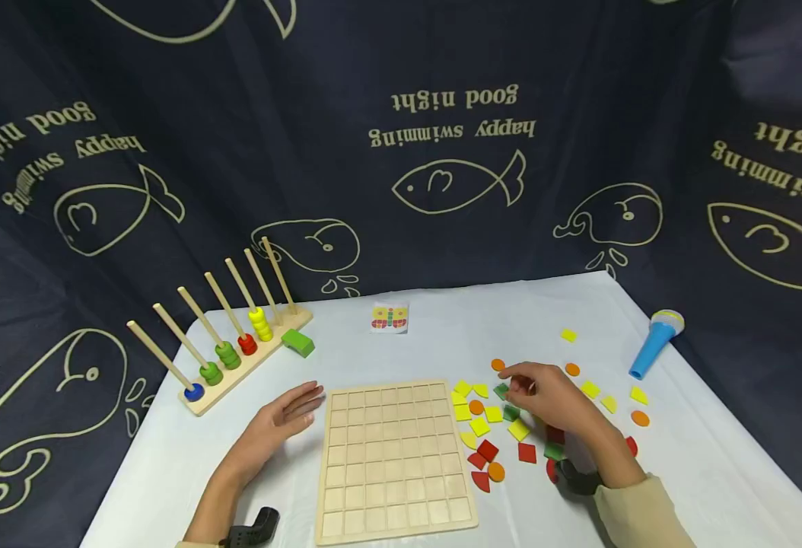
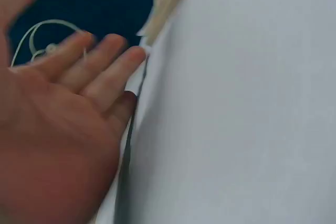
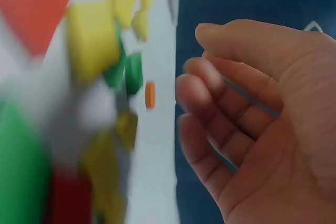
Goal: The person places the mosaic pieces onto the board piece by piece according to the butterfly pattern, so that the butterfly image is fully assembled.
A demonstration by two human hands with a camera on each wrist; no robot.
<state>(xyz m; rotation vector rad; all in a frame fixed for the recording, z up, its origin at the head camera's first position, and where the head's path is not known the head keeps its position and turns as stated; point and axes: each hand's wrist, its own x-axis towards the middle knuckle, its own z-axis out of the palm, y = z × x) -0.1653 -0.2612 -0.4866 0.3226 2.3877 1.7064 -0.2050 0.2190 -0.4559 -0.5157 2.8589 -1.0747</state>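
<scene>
In the head view, a green tile (image 1: 501, 391) lies right of the wooden grid board (image 1: 396, 449), just below the nearer right hand's (image 1: 545, 392) fingers (image 1: 516, 370); the left wrist view shows the left hand (image 2: 63, 124) extended, empty; the right wrist view, loosely curled, empty fingers.

Pale wooden grid board (image 1: 396, 383), yellow, red, green, orange pieces (image 1: 479, 426), fish-patterned navy cloth (image 1: 346, 84)

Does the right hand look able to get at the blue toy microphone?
Probably yes: the right hand looks empty, and only small flat pieces lie between it and the blue toy microphone.
</scene>
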